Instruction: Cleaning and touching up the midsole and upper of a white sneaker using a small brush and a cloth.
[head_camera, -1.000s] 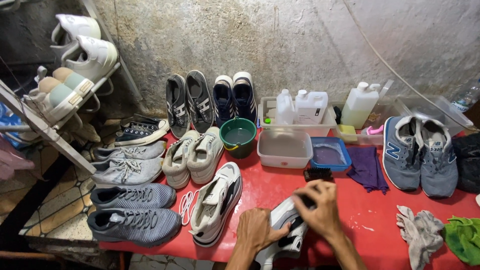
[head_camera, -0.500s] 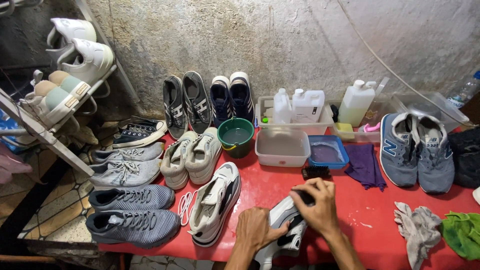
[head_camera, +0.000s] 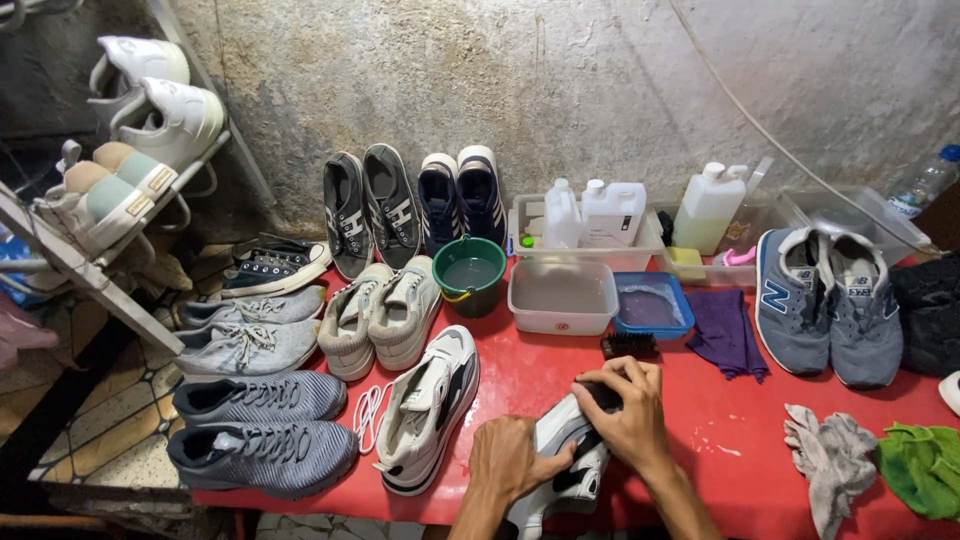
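Left hand clamps white-black sneaker at near edge of red table, fingers wrapped round its side. Right hand closed on dark object, likely brush, pressed on shoe's upper end. Second brush lies just beyond, before blue tray. Matching sneaker sits left, laces loose.

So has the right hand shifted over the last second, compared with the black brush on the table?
No. The right hand stays pressed on the white shoe, just below the black brush, as before.
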